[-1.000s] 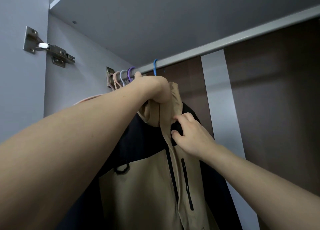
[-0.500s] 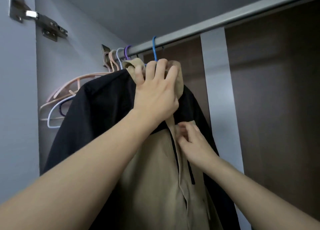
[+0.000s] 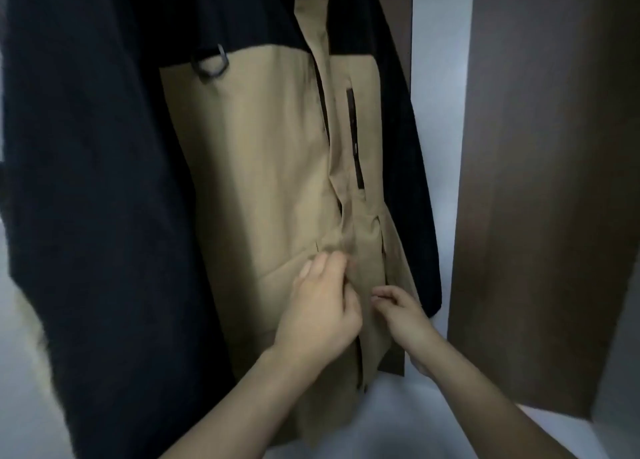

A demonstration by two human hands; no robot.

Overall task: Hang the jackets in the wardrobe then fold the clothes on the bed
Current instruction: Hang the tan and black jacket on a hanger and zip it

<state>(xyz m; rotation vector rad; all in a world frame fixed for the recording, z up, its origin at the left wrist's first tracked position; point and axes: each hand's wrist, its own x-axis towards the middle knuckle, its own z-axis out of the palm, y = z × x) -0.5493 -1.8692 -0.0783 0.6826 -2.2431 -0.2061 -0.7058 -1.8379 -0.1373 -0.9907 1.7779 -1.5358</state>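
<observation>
Looking lower than half a second ago, you now see the jacket [image 3: 263,168] hanging full length inside the wardrobe [image 3: 540,188], its collar running off the top edge; the rail and coloured hangers are out of view. Your left hand [image 3: 320,311] has dropped from the collar to the lower front, where its curled fingers pinch the tan fabric beside the zip flap. Your right hand [image 3: 403,315] has slid down the same flap and sits just beside the left, fingers loosely curled against the cloth; whether they actually grip it you cannot tell. The black sleeve [image 3: 97,181] hangs along the left edge, the brown back panel [image 3: 554,78] on the right.
</observation>
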